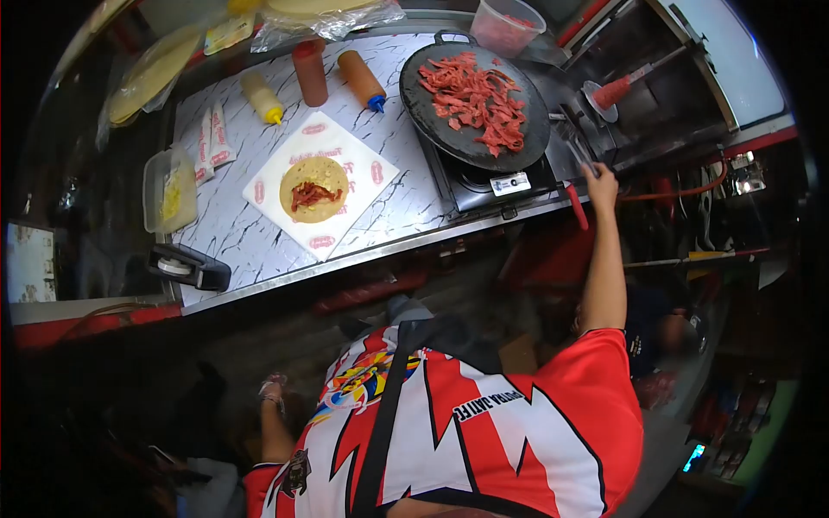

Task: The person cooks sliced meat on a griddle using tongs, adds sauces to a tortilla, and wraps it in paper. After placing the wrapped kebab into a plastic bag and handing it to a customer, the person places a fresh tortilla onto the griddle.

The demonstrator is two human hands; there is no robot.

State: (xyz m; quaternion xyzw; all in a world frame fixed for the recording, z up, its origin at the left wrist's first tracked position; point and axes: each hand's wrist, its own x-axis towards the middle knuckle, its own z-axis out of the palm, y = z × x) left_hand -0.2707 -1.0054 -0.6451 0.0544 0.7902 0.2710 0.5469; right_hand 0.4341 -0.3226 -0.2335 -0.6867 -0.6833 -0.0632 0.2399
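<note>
A: Right hand, state?
B: The right hand [602,186] is closed around the handle of a metal utensil [578,153], at the right end of the counter [223,252]. The utensil is pointed toward the right side of the griddle [465,148]; whether the two are touching cannot be told.

A: Left hand?
B: The left hand [273,388] is seen low beside the body, well apart from the counter. Finger position cannot be told; too small and dim.

A: Griddle load?
B: Red strips [471,95] are spread over the griddle, with dark surface exposed at the near left. The griddle is supported by a stove [466,193]. A red handle [577,209] is noted near the right hand, jutting past the counter's edge.

A: Left of the stove?
B: Printed paper [361,166] is laid out. On it a round flatbread [302,170] is placed flat, topped with dark red filling [315,197]. Behind these, three squeeze bottles [309,74] are grouped.
</note>
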